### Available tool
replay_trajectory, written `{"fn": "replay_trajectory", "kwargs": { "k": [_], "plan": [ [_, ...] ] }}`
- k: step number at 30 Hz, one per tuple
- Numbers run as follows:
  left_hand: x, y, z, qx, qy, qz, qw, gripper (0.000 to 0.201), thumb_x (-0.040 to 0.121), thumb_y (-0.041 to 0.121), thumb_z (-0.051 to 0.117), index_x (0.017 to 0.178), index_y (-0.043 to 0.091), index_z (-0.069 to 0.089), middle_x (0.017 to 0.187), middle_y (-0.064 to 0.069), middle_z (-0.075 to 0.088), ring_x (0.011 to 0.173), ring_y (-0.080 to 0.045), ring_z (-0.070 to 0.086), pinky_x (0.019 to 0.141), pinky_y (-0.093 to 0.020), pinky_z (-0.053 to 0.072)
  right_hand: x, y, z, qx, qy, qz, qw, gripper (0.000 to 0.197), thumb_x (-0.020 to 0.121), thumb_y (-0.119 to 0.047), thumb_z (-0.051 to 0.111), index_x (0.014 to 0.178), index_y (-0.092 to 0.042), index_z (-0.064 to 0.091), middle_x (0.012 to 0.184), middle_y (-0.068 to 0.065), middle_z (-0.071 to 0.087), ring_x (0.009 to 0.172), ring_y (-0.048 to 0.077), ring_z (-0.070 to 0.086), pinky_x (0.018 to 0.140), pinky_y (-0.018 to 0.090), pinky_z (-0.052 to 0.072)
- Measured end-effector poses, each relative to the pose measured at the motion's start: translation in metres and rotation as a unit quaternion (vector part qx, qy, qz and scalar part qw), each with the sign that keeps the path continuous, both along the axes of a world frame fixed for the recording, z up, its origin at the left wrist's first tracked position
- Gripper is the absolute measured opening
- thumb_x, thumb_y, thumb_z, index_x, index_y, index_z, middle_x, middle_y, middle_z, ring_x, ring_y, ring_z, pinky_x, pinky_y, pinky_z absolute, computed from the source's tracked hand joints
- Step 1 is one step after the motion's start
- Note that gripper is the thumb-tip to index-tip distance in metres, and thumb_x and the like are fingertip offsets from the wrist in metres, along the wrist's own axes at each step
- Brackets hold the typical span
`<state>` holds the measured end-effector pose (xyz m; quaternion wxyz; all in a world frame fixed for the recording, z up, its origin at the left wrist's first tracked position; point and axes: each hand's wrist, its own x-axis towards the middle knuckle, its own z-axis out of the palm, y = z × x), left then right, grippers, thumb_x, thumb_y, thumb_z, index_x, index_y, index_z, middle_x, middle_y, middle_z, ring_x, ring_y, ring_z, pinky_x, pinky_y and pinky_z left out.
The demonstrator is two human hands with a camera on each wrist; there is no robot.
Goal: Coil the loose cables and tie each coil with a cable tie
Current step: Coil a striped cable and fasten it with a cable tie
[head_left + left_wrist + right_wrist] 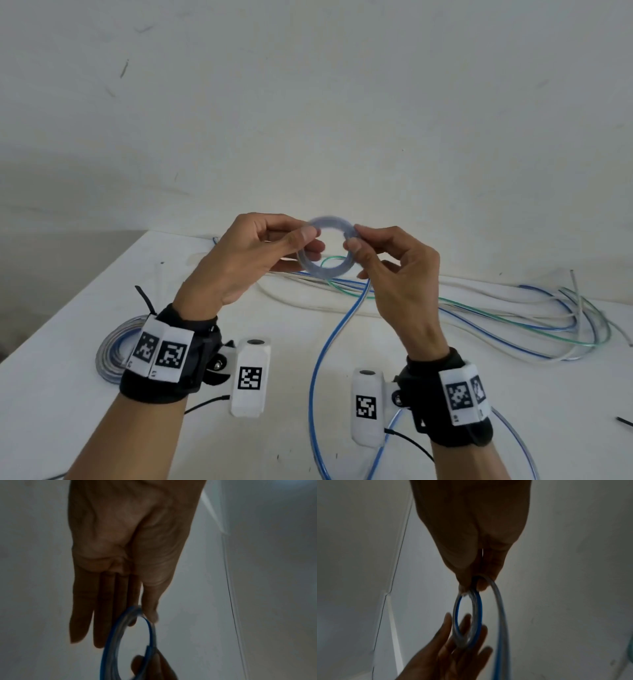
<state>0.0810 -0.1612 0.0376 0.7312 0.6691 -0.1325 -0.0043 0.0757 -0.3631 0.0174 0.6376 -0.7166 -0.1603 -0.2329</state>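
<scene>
Both hands hold up a small ring-shaped coil (pixel 326 247) of clear cable with a blue core above the white table (pixel 68 342). My left hand (pixel 301 240) pinches its left side between thumb and fingers. On the right side, my right hand (pixel 352 238) pinches it between thumb and forefinger. The coil's loose tail (pixel 320 353) runs down over the table toward me. In the left wrist view the coil (pixel 130 635) hangs below my left hand (pixel 145 614). In the right wrist view my right hand (pixel 472 584) grips the coil (pixel 467 618).
A finished clear-and-blue coil (pixel 113 349) with a black cable tie (pixel 144 298) lies at the left, behind my left wrist. Loose blue, green and white cables (pixel 496 315) sprawl across the back and right of the table. Another black tie (pixel 625 422) lies at the right edge.
</scene>
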Motion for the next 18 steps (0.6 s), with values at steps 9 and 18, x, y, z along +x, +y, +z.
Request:
{"fn": "replay_trajectory", "kwargs": {
  "k": [9,18],
  "plan": [
    [0.002,0.003,-0.005,0.145,-0.044,0.023,0.988,0.015,0.086,0.014,0.076,0.099,0.007,0.078,0.085,-0.013,0.078,0.082,-0.028,0.077,0.077,-0.039,0.064,0.005,-0.009,-0.003,-0.085,0.032,0.04,0.995,0.013,0.09,-0.014,0.077,0.096,-0.025,0.078,0.09,-0.009,0.078,0.083,0.015,0.071,0.073,0.052,0.058],
    [-0.002,-0.005,0.002,0.046,-0.069,0.098,0.992,0.008,0.089,0.012,0.073,0.096,0.01,0.077,0.084,-0.011,0.078,0.08,-0.026,0.077,0.071,-0.035,0.063,0.0,0.008,-0.003,0.072,0.023,0.032,0.997,0.003,0.092,-0.014,0.071,0.095,-0.013,0.071,0.083,0.007,0.078,0.075,0.023,0.075,0.061,0.028,0.058]
  ]
}}
